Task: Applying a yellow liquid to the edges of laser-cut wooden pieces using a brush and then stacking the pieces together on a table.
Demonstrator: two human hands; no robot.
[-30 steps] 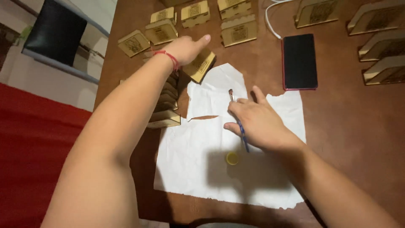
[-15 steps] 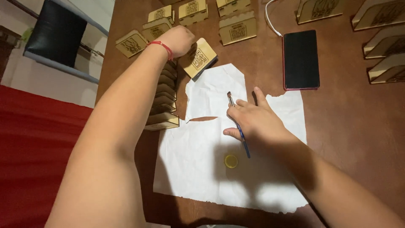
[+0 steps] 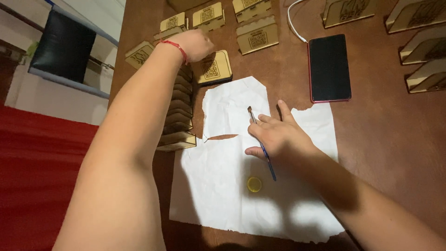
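Brown table (image 3: 381,153), torn white paper (image 3: 223,195) near its front edge. Left hand (image 3: 197,44) closed on wooden plaque (image 3: 214,69) by far-left stack. Right hand (image 3: 278,135) flat on paper, pinching paintbrush (image 3: 262,144).

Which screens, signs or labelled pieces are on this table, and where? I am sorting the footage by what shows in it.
Phone: flat on the brown table beside the white paper; dark blank screen, red rim.
Wooden plaque: under the left hand; light wood, square code pattern engraved.
Wooden stands: standing along the far edge; tan, small engraved squares.
More stands: far right, slanted, tan.
The right hand holds a brush.
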